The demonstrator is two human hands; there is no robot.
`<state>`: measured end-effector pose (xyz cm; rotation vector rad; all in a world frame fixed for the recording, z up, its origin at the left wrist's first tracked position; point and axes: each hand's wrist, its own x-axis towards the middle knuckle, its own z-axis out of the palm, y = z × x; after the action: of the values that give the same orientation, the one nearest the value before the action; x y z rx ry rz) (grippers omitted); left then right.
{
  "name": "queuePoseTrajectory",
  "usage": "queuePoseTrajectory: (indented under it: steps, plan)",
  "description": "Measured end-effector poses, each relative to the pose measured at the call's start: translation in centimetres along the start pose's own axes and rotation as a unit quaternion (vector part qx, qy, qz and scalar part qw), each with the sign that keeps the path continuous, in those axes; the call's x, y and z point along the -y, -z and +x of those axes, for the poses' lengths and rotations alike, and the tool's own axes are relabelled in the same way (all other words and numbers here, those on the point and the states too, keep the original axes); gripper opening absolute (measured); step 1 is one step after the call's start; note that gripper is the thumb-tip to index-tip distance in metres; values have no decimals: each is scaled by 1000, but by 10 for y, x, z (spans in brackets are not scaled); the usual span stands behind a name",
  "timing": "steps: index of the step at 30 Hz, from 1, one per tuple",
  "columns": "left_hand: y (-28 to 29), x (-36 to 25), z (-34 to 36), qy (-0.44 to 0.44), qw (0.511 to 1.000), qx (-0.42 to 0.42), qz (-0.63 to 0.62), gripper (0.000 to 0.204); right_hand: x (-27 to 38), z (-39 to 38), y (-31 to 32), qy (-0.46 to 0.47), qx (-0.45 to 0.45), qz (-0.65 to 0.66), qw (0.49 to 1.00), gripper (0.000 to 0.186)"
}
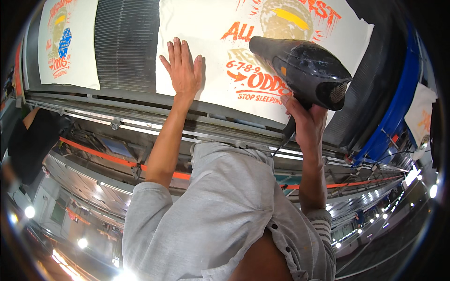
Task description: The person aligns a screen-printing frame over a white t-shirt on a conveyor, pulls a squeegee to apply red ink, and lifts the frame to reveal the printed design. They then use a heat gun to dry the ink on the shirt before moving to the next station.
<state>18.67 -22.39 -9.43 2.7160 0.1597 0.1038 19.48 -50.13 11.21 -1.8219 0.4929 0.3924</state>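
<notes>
A white fabric piece [192, 16] with orange lettering, beige and yellow print spans the top middle. My left hand [183, 75] lies flat on its left part, fingers spread and holding nothing. My right hand [307, 117] grips the handle of a black hair dryer [311, 70]. The dryer sits over the print at the right of the fabric, its nozzle pointing left, hiding part of the lettering. Its dark cord hangs below my right hand.
Left of my fabric, a ribbed dark surface [124, 47] holds another printed piece [68, 75] with blue dice. A metal rail [140, 122] runs along the near edge. A blue curved frame [384, 122] and hanging fabric [417, 117] are right. Another person [35, 145] stands far left.
</notes>
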Motion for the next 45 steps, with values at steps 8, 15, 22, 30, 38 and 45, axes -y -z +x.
queuePoseTrajectory:
  steps: [8, 15, 22, 30, 38, 45]
  plan:
    - [-6, 6, 0, 2, 1000, 13, -1, 66, -2, 11, -6, 8, 36, -18, 999, 15]
    - [-20, 28, -10, -22, 998, -45, -24, 65, 17, 18, 27, 30, 122, -70, 990, 22]
    - [-20, 18, -1, -38, 997, -57, 26, 56, 47, 1, 40, 228, -10, -172, 958, 30]
    - [-15, 17, 0, -28, 998, -23, 44, 59, 19, -14, 14, 144, -16, -61, 988, 32]
    - [-8, 10, 0, -21, 999, -21, 31, 58, 16, -5, 8, 118, -41, -5, 992, 28]
    - [-6, 10, -2, -21, 999, -19, 18, 56, 13, -2, 0, 118, -44, -8, 992, 29]
